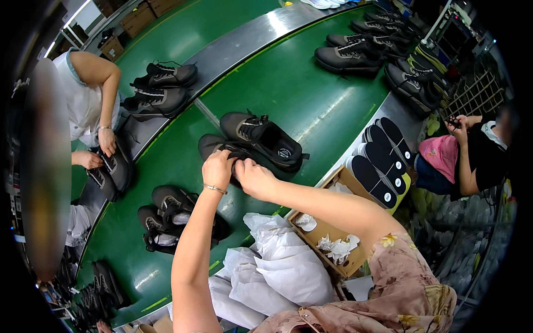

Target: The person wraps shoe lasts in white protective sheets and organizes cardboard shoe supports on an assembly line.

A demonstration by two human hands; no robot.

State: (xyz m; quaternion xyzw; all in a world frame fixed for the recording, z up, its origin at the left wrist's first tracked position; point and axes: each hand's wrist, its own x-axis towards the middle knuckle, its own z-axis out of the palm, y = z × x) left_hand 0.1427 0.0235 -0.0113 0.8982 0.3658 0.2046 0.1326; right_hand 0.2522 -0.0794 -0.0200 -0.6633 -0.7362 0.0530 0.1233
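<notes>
A pair of dark grey and black sneakers lies on the green belt in front of me, the far sneaker [237,125] next to the near sneaker [209,144]. Both my hands are over the lacing of the near one, which they partly cover. My left hand [217,170] has its fingertips pinched together at the laces. Close beside it on the right, my right hand [254,178] is also closed, thumb and fingers at the shoe's opening edge. Most of the lace between the fingers is hidden. Untouched, the far sneaker shows its open collar and insole.
Another pair of sneakers [161,213] stands left of my left forearm. White paper bundles [283,266] and a cardboard box [347,266] with crumpled paper sit near me. Stacked insoles [369,177] lie right. Across the belt, a co-worker's hands [97,152] handle shoes; another person sits right.
</notes>
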